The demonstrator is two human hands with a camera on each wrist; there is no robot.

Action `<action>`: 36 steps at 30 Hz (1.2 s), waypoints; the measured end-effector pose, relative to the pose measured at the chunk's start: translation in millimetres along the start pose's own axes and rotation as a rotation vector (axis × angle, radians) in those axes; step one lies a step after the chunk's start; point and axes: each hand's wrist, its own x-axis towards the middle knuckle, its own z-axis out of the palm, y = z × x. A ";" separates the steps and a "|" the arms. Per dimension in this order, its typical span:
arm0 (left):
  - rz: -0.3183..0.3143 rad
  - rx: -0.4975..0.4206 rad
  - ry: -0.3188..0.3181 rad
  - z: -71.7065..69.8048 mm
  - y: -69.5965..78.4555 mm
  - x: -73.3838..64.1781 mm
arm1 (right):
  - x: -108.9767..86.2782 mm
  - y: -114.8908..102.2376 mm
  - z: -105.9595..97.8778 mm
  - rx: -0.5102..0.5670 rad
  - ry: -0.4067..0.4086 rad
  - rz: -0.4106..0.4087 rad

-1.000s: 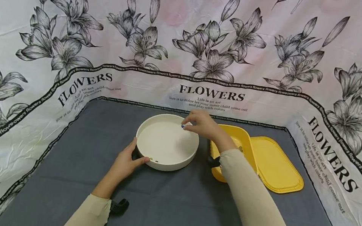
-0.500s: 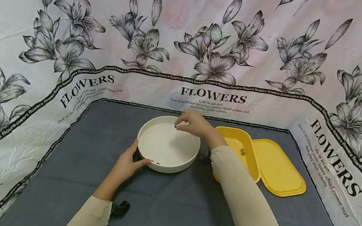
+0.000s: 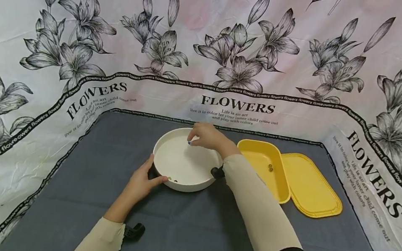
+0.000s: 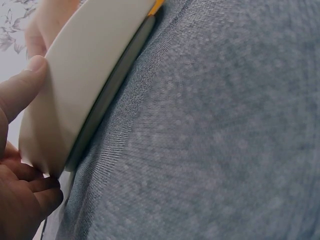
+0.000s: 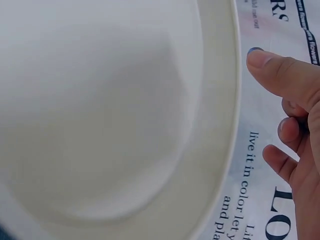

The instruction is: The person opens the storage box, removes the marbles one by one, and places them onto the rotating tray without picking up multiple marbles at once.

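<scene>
A round white bowl (image 3: pixel 181 161) with low walls sits on the grey cloth. My left hand (image 3: pixel 142 182) grips its near-left rim. In the left wrist view the thumb (image 4: pixel 30 80) lies over the rim and the fingers (image 4: pixel 35 185) press the side. Over the bowl's far-right part my right hand (image 3: pixel 207 137) pinches a tiny blue piece (image 3: pixel 189 142). That blue piece (image 5: pixel 255 50) shows only as a sliver past the thumb in the right wrist view; its kind cannot be made out. A few tiny dark and greenish bits (image 3: pixel 175 180) lie inside the bowl by the left thumb.
Right of the bowl stands a yellow box (image 3: pixel 258 150), uncovered, with small brownish round pieces (image 3: pixel 270 167) on its floor. Its yellow lid (image 3: pixel 309 186) lies flat against its right side. A flower-printed cloth (image 3: pixel 242 71) rises behind the grey surface (image 3: pixel 186 234).
My right hand has moved left over the bowl with the blue piece pinched, uncovering more of the yellow box. My left hand stays on the bowl's rim.
</scene>
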 end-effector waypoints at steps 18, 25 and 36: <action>-0.001 0.018 -0.013 -2.8 2.3 5.9 | 21.8 9.0 18.5 0.027 -0.078 0.063; -0.012 0.020 -0.010 -4.5 4.6 3.6 | 22.8 5.0 28.7 0.076 -0.105 0.087; -0.029 0.023 -0.016 -3.1 2.3 0.8 | 19.5 0.7 32.9 0.076 -0.104 0.104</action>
